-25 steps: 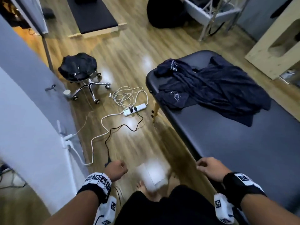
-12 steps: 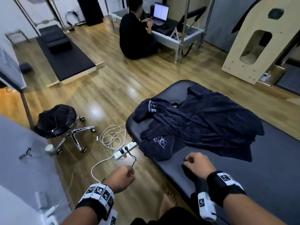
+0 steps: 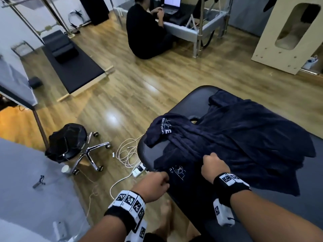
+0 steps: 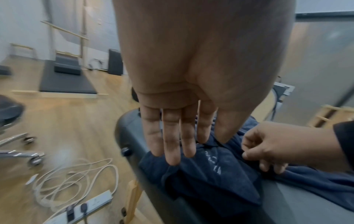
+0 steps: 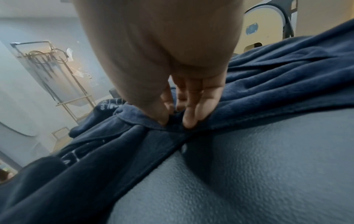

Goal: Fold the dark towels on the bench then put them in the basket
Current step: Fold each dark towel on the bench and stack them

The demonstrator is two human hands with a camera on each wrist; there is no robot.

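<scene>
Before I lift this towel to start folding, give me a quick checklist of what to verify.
1. Right hand grip on the dark towels: ok, thumb and fingers pinch an edge.
2. Left hand grip: not ok, fingers straight over the cloth, nothing pinched.
3. Towels separated: not ok, heaped and overlapping.
4. Folding room on the bench: ok, bare surface beside the heap.
5. Basket located: cannot tell, none in view.

Both hands have reached the dark towels (image 3: pixel 236 137): the right hand (image 3: pixel 214 167) pinches a fold, the left hand (image 3: pixel 153 186) touches the edge.
</scene>
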